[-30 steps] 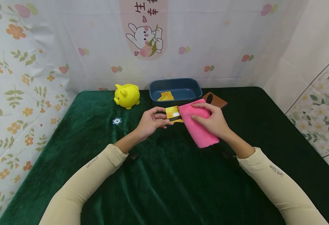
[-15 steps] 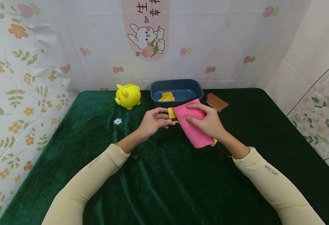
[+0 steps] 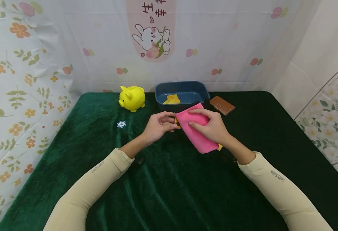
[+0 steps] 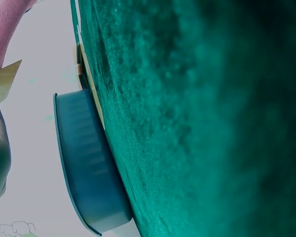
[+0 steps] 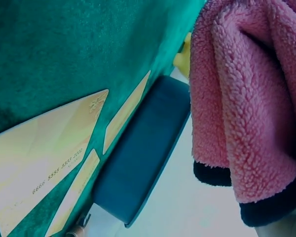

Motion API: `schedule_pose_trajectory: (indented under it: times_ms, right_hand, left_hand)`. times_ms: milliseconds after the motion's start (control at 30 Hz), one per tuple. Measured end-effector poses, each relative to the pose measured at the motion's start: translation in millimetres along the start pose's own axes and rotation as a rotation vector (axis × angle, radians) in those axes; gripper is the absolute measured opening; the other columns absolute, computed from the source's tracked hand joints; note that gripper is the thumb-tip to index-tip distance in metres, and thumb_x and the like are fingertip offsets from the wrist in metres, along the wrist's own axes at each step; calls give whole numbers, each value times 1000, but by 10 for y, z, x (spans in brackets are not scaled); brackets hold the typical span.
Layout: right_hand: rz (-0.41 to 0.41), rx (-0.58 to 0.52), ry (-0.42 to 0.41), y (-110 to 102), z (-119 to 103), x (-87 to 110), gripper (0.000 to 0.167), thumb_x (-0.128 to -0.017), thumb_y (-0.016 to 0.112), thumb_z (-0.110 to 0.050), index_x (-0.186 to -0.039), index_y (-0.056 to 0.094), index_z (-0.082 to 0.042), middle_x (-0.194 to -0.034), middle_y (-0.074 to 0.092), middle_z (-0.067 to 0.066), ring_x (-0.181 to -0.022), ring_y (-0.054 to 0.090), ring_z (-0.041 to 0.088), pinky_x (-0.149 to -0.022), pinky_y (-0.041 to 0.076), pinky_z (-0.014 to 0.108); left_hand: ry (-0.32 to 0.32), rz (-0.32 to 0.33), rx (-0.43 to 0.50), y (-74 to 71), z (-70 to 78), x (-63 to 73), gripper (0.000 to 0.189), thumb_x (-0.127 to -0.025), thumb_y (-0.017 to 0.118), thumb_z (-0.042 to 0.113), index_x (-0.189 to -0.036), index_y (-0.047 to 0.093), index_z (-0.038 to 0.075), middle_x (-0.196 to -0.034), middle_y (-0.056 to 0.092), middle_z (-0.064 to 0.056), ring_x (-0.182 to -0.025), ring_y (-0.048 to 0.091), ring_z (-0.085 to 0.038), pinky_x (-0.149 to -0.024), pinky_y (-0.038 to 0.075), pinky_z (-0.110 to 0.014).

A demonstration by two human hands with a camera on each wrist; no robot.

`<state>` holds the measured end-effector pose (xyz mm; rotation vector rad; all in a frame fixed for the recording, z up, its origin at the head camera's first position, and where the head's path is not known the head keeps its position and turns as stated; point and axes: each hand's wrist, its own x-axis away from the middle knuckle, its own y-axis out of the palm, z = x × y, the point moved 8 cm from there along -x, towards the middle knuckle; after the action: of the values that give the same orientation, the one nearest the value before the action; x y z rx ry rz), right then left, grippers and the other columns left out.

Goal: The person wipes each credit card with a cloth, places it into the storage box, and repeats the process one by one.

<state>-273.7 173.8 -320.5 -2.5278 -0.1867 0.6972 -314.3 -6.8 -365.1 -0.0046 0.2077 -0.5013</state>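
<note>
In the head view my left hand (image 3: 158, 125) pinches a yellow bank card (image 3: 176, 121) by its left end. My right hand (image 3: 213, 125) grips a folded pink fleece cloth (image 3: 196, 133), which covers most of that card. A corner of the card (image 4: 6, 79) shows against the cloth (image 4: 2, 32) in the left wrist view. Below the hands, the right wrist view shows a large yellow card (image 5: 44, 158) with embossed digits lying on the green table cover. The cloth's dark-edged folds hang at the right of that view, hiding the right fingers.
Behind the hands stands a blue bin (image 3: 186, 105) with yellow cards (image 3: 172, 99) inside. Two more yellow cards lie near the bin in the right wrist view. A brown wallet (image 3: 222, 105) is right of it; a yellow piggy bank (image 3: 132, 98) and poker chip (image 3: 121, 124) are left.
The right hand and pink cloth have slid left along the card, leaving only a narrow strip of it showing. The left hand has barely moved. A yellow corner now shows below the right hand.
</note>
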Motion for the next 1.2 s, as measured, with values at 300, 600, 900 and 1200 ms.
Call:
schedule_pose_trajectory:
  times_ms: [300,600,900,1200]
  right_hand:
    - [-21,15,-17,16,-5,65,38,-86,78,-8,-123,69,-10,-104,69,11,-67,59,19,-54,51,26]
    - [-54,32,27,-48,72,150,37,-87,77,-10,-124,69,-12,-106,68,9,-74,59,21,-58,51,26]
    - [-21,64,106,-224,197,203,39,-88,76,-8,-126,67,-9,-111,62,14,-81,57,24,-60,52,25]
    - [-30,-5,199,-361,319,154,38,-90,73,-12,-127,65,-9,-114,59,14,-82,59,24,-63,54,27]
  left_hand:
    - [45,17,25,-15,22,-6,39,-90,67,-8,-128,58,-9,-113,68,-27,-88,73,-19,-77,60,-33]
    - [50,47,18,-34,72,-4,38,-91,67,-3,-128,58,-6,-113,69,-23,-90,73,-20,-77,60,-34]
    - [41,51,15,-37,100,6,38,-92,66,-4,-128,57,-6,-115,68,-23,-91,73,-25,-73,59,-29]
    - [59,36,-37,-57,116,23,34,-93,64,-6,-126,57,-8,-113,68,-24,-89,73,-24,-71,59,-27]
